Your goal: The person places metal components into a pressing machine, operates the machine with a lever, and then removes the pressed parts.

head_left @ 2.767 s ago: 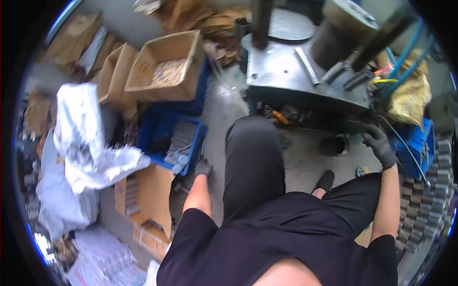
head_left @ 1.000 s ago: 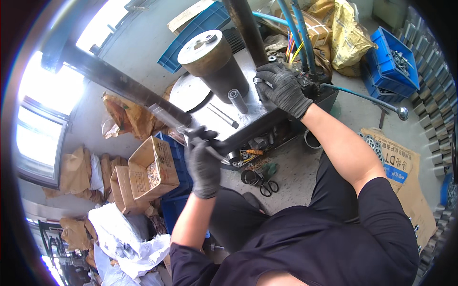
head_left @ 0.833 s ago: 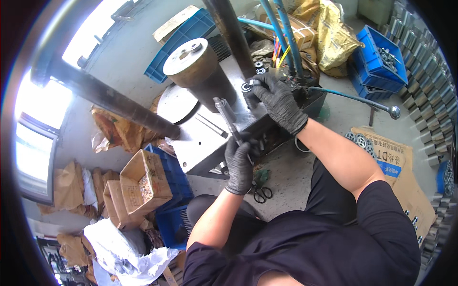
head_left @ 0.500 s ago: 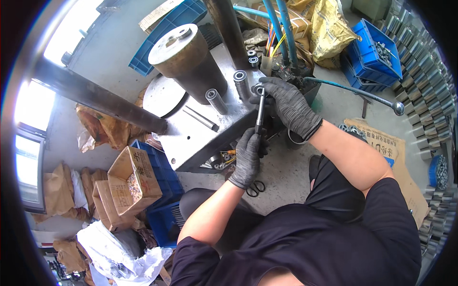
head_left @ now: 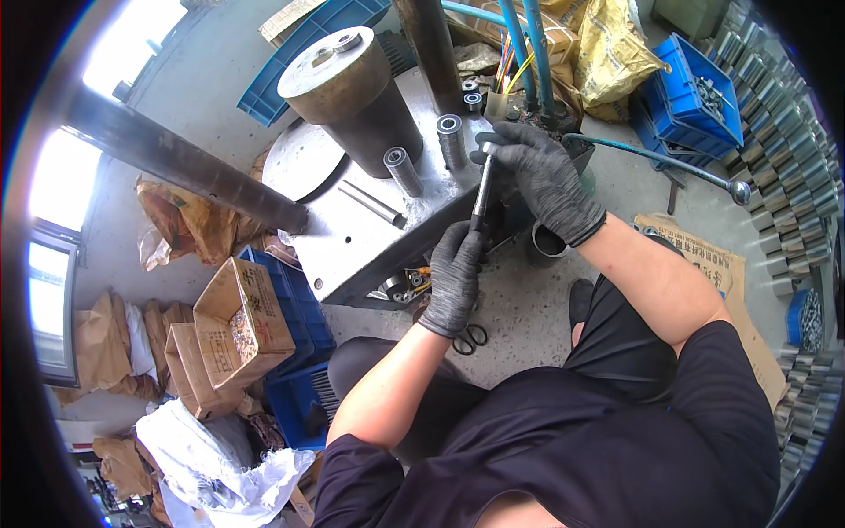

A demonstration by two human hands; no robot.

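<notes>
My gloved left hand [head_left: 454, 280] is closed around the dark lower end of a slim metal rod [head_left: 482, 192], which slants up and away from me. At its upper end, my gloved right hand [head_left: 547, 183] has thumb and fingers closed about a small shiny metal part [head_left: 488, 150]; the fingers hide most of it. Both hands are just off the near right edge of a steel press table [head_left: 339, 255]. On that table, close to my right hand, stand a ribbed stack of bearings [head_left: 451, 143] and a second ringed metal cylinder [head_left: 402, 171].
A large metal cylinder [head_left: 348, 88] stands between thick steel columns [head_left: 431, 53]. Two thin rods [head_left: 371, 202] lie on the table. A blue lever with a ball end [head_left: 656, 157] reaches right. Scissors [head_left: 470, 339] lie on the floor. Cartons [head_left: 251, 326] and blue crates [head_left: 691, 97] stand around.
The rod has tilted slightly and its upper end has moved up a little. A ring seen at my right fingertips before is now mostly covered. My left hand keeps its hold.
</notes>
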